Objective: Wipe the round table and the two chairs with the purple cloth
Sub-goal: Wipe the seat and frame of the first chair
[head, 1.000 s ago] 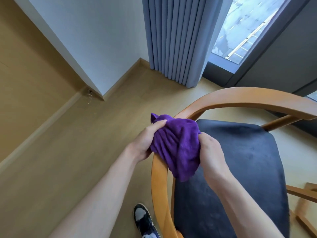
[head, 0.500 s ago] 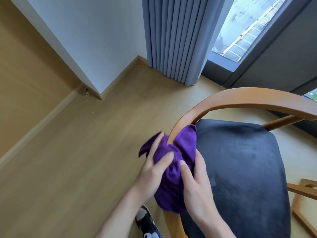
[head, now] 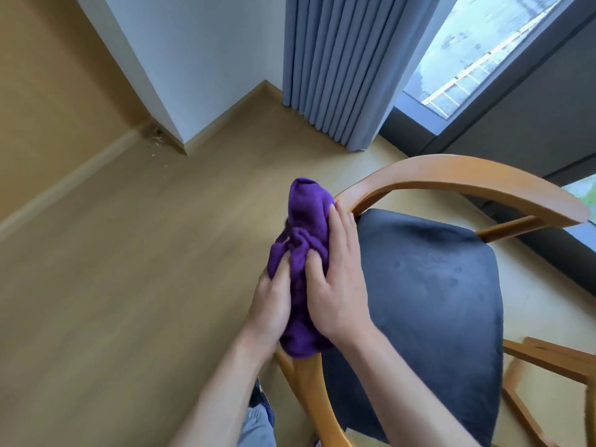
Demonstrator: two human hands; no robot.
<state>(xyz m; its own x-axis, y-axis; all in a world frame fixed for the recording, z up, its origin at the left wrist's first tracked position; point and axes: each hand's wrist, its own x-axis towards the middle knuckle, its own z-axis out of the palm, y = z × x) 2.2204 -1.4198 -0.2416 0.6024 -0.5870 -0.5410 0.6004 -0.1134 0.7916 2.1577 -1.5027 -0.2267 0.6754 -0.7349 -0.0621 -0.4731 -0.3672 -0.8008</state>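
The purple cloth (head: pixel 306 233) is bunched over the curved wooden rail of a chair (head: pixel 451 175) that has a dark blue-grey padded seat (head: pixel 429 295). My left hand (head: pixel 271 304) grips the cloth from the outer left side of the rail. My right hand (head: pixel 338 285) lies over the cloth from the seat side, its thumb dug into the folds and its fingers stretched along the rail. Under the cloth, that stretch of the rail is hidden. The round table is out of sight.
Light wooden floor (head: pixel 129 285) spreads to the left. A white wall corner (head: pixel 180 91) and grey-blue curtains (head: pixel 338 69) stand behind, beside a window (head: pixel 477 50). Another wooden frame (head: pixel 548 359) shows at the lower right. My shoe (head: pixel 258 395) is below the chair rail.
Both hands slid the cloth down the chair rail toward me, then back up it a little. The right hand has opened out flatter over the cloth.
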